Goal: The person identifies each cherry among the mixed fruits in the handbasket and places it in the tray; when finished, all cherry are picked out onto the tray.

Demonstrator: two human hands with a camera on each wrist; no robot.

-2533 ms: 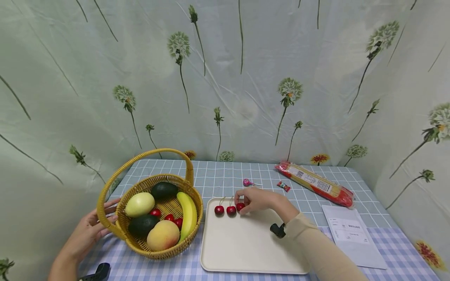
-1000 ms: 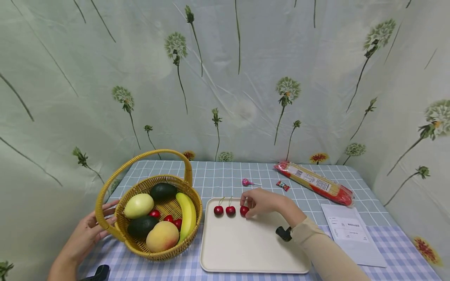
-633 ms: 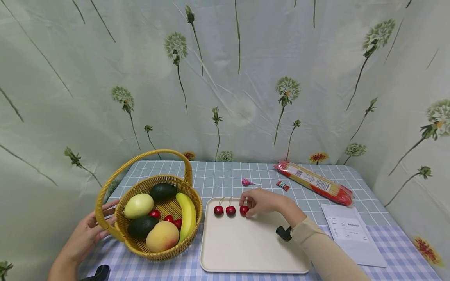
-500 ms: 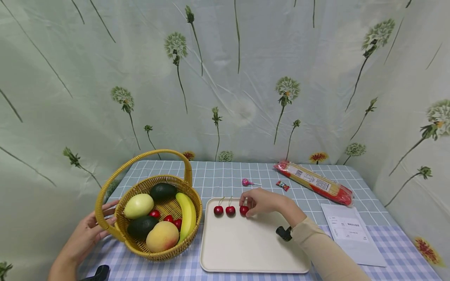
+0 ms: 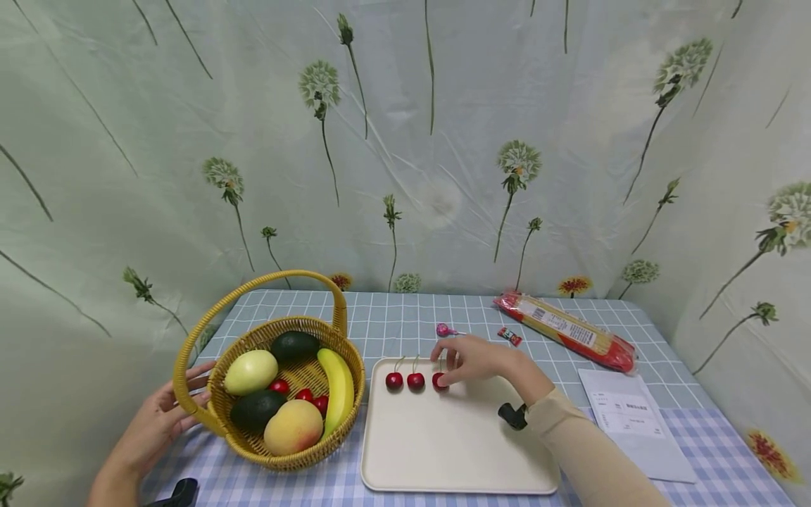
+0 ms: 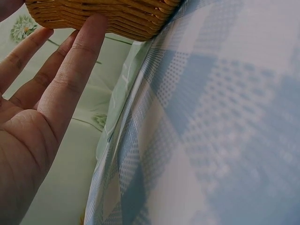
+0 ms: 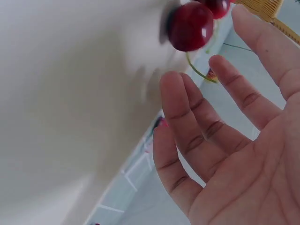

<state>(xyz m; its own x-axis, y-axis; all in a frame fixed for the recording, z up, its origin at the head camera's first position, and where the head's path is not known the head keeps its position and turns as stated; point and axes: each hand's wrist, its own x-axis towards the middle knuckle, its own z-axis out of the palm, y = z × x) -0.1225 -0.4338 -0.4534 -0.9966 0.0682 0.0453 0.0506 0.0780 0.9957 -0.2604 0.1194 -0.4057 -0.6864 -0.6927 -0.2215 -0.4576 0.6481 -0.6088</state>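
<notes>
Three red cherries with green stems stand in a row on a cream tray (image 5: 456, 451): a left one (image 5: 394, 381), a middle one (image 5: 415, 381) and a right one (image 5: 438, 382). My right hand (image 5: 472, 359) is over the tray, nearest the right cherry; in the right wrist view its fingers are spread, apart from that cherry (image 7: 191, 26). My left hand (image 5: 158, 419) rests with extended fingers against the left side of a yellow wicker basket (image 5: 285, 461), fingertips at its weave (image 6: 117, 18). In it lie a banana (image 5: 338, 387), a peach (image 5: 293, 427), two dark avocados, a pale green fruit (image 5: 251, 372) and several cherries.
Behind the tray lie a pink lollipop (image 5: 443, 329) and a small red-wrapped candy (image 5: 510, 336). A long packet of noodles (image 5: 567, 331) lies at the back right, with a white labelled pouch (image 5: 633, 426) in front of it. The basket's tall handle (image 5: 196, 324) arches up.
Earlier, the right hand held the right cherry and shifted it slightly right, away from the middle one. Now its fingers have spread and lifted off the cherry. The left hand stays at the basket.
</notes>
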